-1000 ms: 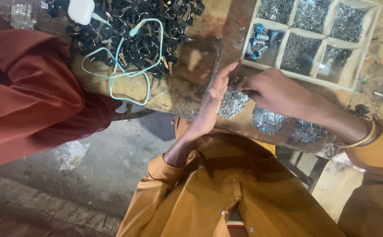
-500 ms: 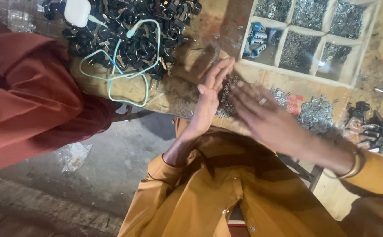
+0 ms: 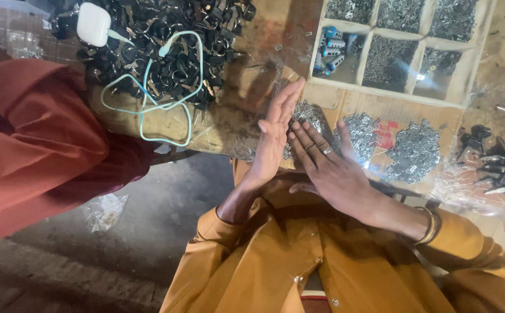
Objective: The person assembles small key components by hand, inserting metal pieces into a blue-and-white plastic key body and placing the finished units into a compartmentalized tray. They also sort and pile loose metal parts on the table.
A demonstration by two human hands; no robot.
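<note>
Wooden table (image 3: 374, 107) carries heaps of small silver metal pieces (image 3: 361, 132) beside a partitioned tray (image 3: 406, 95). Left hand (image 3: 273, 136) stands on edge, fingers straight, empty, touching a heap. Right hand (image 3: 328, 168) lies flat and open over the pieces, gripping nothing.

Shiny metal bits (image 3: 361, 134) heaped on the rough, worn wooden counter (image 3: 246, 110); beside them, matt black plastic pieces (image 3: 165, 52).

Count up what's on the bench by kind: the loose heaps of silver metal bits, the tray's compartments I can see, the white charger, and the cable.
Loose heaps of small silver metal parts: 3
Compartments visible in the wooden divided tray: 6
White charger block: 1
Light blue cable: 1
Total: 11
</note>
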